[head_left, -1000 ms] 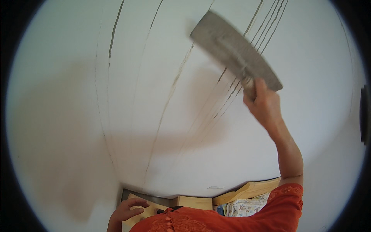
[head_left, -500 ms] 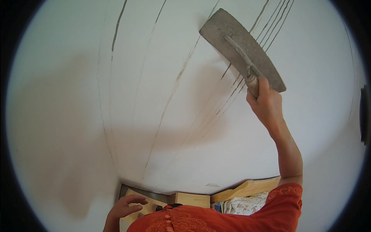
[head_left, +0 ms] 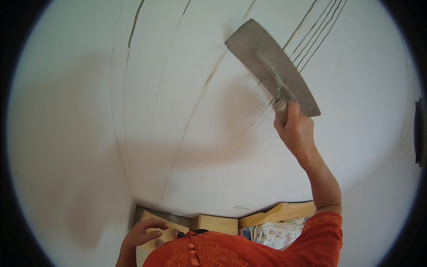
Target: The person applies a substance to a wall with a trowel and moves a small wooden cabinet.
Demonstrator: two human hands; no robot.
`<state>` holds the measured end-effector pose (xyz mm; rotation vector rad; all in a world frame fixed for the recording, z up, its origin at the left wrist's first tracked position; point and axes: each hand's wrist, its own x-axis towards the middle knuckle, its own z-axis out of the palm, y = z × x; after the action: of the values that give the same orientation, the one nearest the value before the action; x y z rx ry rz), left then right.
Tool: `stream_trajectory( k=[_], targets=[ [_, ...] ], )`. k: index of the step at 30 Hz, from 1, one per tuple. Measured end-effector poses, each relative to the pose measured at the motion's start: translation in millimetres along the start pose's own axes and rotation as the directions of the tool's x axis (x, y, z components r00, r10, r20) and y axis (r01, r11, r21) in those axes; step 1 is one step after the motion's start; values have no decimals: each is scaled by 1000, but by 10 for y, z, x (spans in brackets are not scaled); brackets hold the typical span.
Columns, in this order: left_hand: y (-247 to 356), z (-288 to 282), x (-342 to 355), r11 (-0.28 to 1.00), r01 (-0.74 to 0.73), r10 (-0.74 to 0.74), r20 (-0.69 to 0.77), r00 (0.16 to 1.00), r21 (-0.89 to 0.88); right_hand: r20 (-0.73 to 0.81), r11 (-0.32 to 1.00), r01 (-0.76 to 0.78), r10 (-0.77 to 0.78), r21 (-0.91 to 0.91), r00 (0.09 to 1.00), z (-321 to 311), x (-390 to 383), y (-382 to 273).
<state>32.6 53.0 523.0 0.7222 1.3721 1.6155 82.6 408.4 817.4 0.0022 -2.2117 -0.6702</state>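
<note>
My right hand [head_left: 297,133] grips the light handle of a plastering trowel [head_left: 289,66], arm raised. Its broad grey blade lies tilted against a white wall [head_left: 187,102], and the blade hides the wall behind it. Thin dark lines [head_left: 320,33] run down the wall above the blade; below it they continue faint and broken. My left hand [head_left: 144,230] hangs low by my side, fingers apart and holding nothing.
Below me are a wooden cabinet [head_left: 218,223], a curved wooden headboard [head_left: 278,213] and patterned bedding [head_left: 275,233]. My bare feet show on a pale wooden surface [head_left: 153,218]. At the right edge is a dark object [head_left: 419,133]. Another wall meets this one at left.
My right hand and the trowel have moved down and slightly left over the wall. The dark stretches of line just under the blade look shorter. My left hand stays low.
</note>
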Motion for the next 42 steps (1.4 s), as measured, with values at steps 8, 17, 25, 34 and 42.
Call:
stream_trajectory(
  k=[8,17,25,34,42],
  targets=[
    [-35,-16,-22,1000,-15,15,-6,1000,-24,166,996,71,-78,49,983,186,-336,-181],
    [-108,-56,-122,1000,-20,20,-31,999,-4,269,986,140,-160,91,950,345,-535,-376],
    [-104,-15,-203,996,59,-63,-77,995,-64,0,996,-76,76,43,997,281,-301,-209],
    [-129,-36,-75,996,60,-63,-45,997,-69,103,997,6,-14,75,995,233,-446,-344],
    [-165,-62,-19,1000,11,-11,0,1000,-13,154,998,16,-26,66,988,448,-619,-389]
  ],
)
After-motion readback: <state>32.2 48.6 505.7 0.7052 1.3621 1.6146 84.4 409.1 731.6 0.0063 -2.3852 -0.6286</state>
